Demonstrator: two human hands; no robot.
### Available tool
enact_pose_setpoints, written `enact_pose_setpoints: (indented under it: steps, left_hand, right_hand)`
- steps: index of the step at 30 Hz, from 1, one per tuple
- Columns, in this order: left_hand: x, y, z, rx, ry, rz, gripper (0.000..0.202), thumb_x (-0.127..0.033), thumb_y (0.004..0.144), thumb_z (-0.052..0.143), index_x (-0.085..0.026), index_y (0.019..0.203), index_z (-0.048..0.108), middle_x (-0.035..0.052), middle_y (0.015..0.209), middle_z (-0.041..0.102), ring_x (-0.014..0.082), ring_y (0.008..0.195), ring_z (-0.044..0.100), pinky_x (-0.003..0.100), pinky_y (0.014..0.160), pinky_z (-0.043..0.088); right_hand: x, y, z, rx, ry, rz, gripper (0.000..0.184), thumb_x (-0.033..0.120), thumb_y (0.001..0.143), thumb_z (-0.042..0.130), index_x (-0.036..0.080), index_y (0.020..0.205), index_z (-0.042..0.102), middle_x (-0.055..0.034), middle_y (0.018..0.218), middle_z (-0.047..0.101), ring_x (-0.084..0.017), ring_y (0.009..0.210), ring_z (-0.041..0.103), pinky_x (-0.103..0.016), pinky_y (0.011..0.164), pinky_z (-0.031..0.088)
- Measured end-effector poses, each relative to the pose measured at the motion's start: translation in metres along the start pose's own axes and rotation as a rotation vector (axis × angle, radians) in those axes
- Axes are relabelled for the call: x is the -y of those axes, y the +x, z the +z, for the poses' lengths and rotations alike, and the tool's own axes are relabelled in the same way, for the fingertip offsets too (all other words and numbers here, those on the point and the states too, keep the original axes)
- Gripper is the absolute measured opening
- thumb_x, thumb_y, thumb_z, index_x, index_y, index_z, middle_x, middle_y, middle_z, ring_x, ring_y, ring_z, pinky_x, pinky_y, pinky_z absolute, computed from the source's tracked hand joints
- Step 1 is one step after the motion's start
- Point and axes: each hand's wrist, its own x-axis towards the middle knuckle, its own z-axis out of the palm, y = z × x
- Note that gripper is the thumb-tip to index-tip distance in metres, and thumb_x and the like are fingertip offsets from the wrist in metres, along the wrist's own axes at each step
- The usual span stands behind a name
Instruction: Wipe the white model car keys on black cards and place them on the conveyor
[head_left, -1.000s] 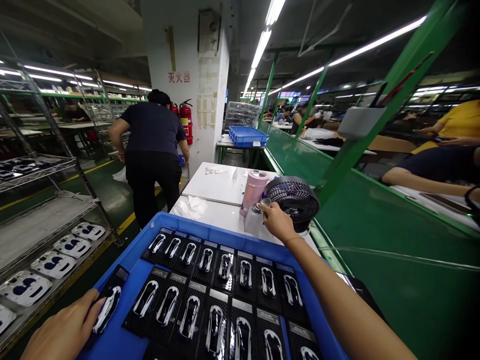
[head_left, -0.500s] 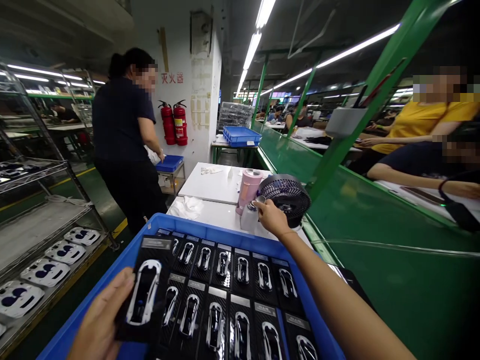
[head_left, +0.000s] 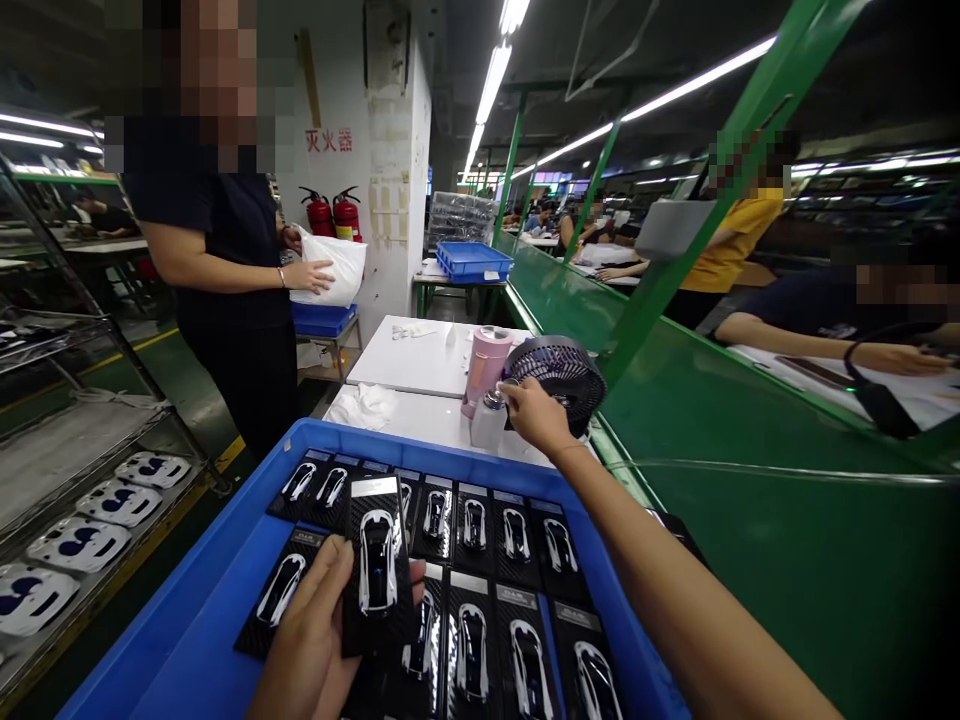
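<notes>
My left hand (head_left: 304, 640) is shut on a black carbon-patterned card (head_left: 375, 570) carrying a white toy car, raised just above the blue plastic crate (head_left: 172, 590). Several matching cards (head_left: 472, 530) lie in rows in the crate. My right arm reaches across the crate. My right hand (head_left: 532, 418) curls over the steel cap of a white bottle (head_left: 489, 422) on the white table (head_left: 405, 360), next to a pink tumbler (head_left: 486, 368) and a black desk fan (head_left: 559, 385).
A co-worker (head_left: 217, 260) in a dark shirt stands ahead on the left, holding a white bag (head_left: 334, 268). Metal shelves (head_left: 82, 490) with white moulded trays stand on the left. A green conveyor belt (head_left: 750, 480) runs along the right. Fire extinguishers (head_left: 334, 213) stand by the pillar.
My left hand has lifted the card from the crate's left corner and carried it rightward over the other cards. The co-worker has turned round and now holds a white bag.
</notes>
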Motion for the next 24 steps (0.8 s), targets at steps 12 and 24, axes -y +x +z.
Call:
enact_pose_setpoints:
  steps: [12, 24]
  left_hand:
    - [0.017, -0.013, 0.017, 0.105, -0.042, -0.019, 0.052, -0.038, 0.077, 0.058, -0.031, 0.125, 0.041, 0.0056, 0.104, 0.067, 0.022, 0.095, 0.063, 0.034, 0.084, 0.048]
    - [0.034, -0.019, 0.01, 0.098, -0.047, -0.019, 0.056, -0.036, 0.078, 0.057, -0.035, 0.13, 0.035, 0.0036, 0.125, 0.056, 0.0237, 0.11, 0.055, 0.032, 0.089, 0.046]
  right_hand:
    - [0.074, -0.177, -0.035, 0.057, 0.869, -0.439, 0.033, 0.013, 0.091, 0.043, 0.027, 0.117, 0.057, -0.0024, 0.08, 0.048, -0.014, 0.073, 0.05, -0.025, 0.059, 0.043]
    - [0.087, -0.205, -0.036, 0.119, 0.603, -0.594, 0.044, 0.005, 0.086, 0.039, 0.022, 0.126, 0.045, -0.0062, 0.086, 0.046, -0.014, 0.066, 0.045, -0.025, 0.053, 0.039]
